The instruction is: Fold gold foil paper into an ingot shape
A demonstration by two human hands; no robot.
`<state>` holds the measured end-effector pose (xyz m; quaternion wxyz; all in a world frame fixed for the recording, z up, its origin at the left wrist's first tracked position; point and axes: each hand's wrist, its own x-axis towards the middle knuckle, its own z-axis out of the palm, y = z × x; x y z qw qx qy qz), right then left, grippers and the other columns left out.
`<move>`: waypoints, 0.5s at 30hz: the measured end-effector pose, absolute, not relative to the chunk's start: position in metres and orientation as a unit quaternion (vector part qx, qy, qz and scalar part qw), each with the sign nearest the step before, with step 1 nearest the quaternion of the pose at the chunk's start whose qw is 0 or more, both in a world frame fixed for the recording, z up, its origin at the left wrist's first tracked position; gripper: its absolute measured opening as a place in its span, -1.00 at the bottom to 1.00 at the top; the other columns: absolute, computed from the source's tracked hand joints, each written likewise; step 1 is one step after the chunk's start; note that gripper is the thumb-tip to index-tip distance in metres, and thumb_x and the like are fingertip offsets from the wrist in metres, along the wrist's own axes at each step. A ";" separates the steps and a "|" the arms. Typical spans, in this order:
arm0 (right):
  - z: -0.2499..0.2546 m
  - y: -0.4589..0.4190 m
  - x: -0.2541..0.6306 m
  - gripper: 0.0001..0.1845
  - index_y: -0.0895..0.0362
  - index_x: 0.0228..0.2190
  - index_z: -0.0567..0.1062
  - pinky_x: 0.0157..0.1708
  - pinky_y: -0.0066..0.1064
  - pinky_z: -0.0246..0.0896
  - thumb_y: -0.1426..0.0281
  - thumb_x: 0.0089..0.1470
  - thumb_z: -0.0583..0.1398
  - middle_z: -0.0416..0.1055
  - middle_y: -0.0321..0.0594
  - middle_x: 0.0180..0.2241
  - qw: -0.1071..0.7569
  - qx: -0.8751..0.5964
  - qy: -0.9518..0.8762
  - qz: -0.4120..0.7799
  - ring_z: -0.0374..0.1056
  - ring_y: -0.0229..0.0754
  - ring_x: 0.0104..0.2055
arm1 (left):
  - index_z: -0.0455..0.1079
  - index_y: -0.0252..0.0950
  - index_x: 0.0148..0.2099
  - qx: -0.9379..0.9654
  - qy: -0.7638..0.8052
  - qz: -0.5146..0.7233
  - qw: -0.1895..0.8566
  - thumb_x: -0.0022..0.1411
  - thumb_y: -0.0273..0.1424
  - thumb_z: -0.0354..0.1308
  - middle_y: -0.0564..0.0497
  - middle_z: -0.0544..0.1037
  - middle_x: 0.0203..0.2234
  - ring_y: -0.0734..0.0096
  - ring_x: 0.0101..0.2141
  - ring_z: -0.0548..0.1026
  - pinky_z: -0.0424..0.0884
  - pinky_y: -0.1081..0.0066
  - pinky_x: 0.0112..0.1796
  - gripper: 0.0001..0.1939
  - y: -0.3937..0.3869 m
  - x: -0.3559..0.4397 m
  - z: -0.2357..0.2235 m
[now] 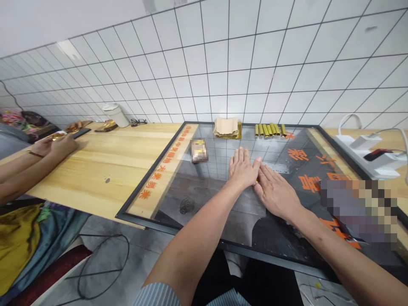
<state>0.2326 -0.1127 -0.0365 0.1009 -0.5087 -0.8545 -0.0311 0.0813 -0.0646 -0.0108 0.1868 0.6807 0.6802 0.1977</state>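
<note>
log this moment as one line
left hand: palm-down on glass panel; right hand: palm-down beside left; gold sliver: visible between hands; gold rolls: row near wall

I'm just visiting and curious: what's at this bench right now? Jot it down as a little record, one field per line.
Left hand: palm down on the glass top
Right hand: palm down, close beside the left
Between hands: a sliver of gold, mostly hidden
Near the wall: a paper stack and, right of it, a row of gold tubes
Far right: white power strip
Left bench: lidded white container, eyeglasses
Neighbour: another person's hands, holding something gold, too unclear to name
</note>
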 end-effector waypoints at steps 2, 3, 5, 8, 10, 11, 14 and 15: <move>-0.037 -0.112 0.233 -0.17 0.36 0.52 0.10 0.50 0.05 -0.01 0.07 0.50 -0.17 0.04 0.18 0.53 0.103 -0.504 -0.857 -0.031 -0.01 0.13 0.58 | -0.06 -0.38 0.64 0.686 0.679 0.192 0.179 0.53 0.11 -0.41 -0.10 -0.19 0.62 0.21 0.59 -0.24 -0.24 0.10 0.54 -0.10 -0.066 0.079 -0.010; -0.038 -0.112 0.233 -0.16 0.36 0.52 0.10 0.50 0.05 -0.01 0.06 0.50 -0.18 0.05 0.19 0.53 0.104 -0.503 -0.857 -0.032 -0.01 0.13 0.58 | -0.05 -0.38 0.63 0.689 0.678 0.189 0.174 0.53 0.10 -0.41 -0.10 -0.18 0.62 0.21 0.59 -0.23 -0.23 0.10 0.54 -0.10 -0.066 0.079 -0.010; -0.039 -0.111 0.233 -0.15 0.37 0.51 0.12 0.50 0.05 -0.01 0.04 0.50 -0.18 0.06 0.20 0.52 0.105 -0.503 -0.857 -0.037 0.01 0.14 0.57 | -0.04 -0.39 0.63 0.694 0.677 0.182 0.162 0.53 0.08 -0.41 -0.11 -0.16 0.62 0.20 0.59 -0.21 -0.24 0.10 0.54 -0.11 -0.067 0.077 -0.010; -0.041 -0.111 0.233 -0.16 0.34 0.51 0.15 0.50 0.04 -0.01 0.04 0.50 -0.16 0.09 0.18 0.51 0.108 -0.504 -0.856 -0.047 0.04 0.14 0.56 | -0.03 -0.36 0.63 0.701 0.678 0.169 0.145 0.54 0.03 -0.38 -0.08 -0.14 0.62 0.21 0.59 -0.19 -0.23 0.09 0.54 -0.16 -0.068 0.075 -0.011; -0.041 -0.111 0.233 -0.18 0.32 0.50 0.18 0.50 0.04 -0.01 0.04 0.50 -0.16 0.11 0.17 0.51 0.109 -0.504 -0.856 -0.051 0.05 0.14 0.56 | -0.03 -0.32 0.63 0.704 0.677 0.163 0.136 0.54 0.00 -0.36 -0.05 -0.13 0.62 0.22 0.59 -0.18 -0.22 0.08 0.54 -0.19 -0.068 0.073 -0.012; -0.041 -0.111 0.233 -0.18 0.32 0.50 0.19 0.50 0.04 -0.01 0.05 0.50 -0.16 0.11 0.17 0.51 0.107 -0.504 -0.855 -0.052 0.05 0.14 0.56 | -0.03 -0.31 0.63 0.706 0.677 0.161 0.132 0.54 -0.02 -0.35 -0.04 -0.12 0.62 0.22 0.59 -0.18 -0.22 0.07 0.54 -0.20 -0.068 0.072 -0.012; -0.038 -0.112 0.232 -0.19 0.34 0.48 0.22 0.51 0.03 -0.04 0.06 0.50 -0.16 0.10 0.16 0.51 0.099 -0.507 -0.855 -0.049 0.04 0.14 0.56 | -0.03 -0.31 0.63 0.709 0.678 0.151 0.121 0.54 -0.03 -0.34 -0.03 -0.12 0.62 0.20 0.59 -0.17 -0.21 0.03 0.54 -0.21 -0.069 0.070 -0.013; -0.038 -0.113 0.232 -0.19 0.34 0.48 0.23 0.51 0.03 -0.05 0.07 0.51 -0.16 0.09 0.16 0.51 0.097 -0.508 -0.855 -0.047 0.04 0.13 0.56 | -0.03 -0.31 0.63 0.711 0.678 0.147 0.116 0.54 -0.04 -0.33 -0.03 -0.12 0.62 0.18 0.59 -0.17 -0.21 0.02 0.54 -0.21 -0.069 0.069 -0.013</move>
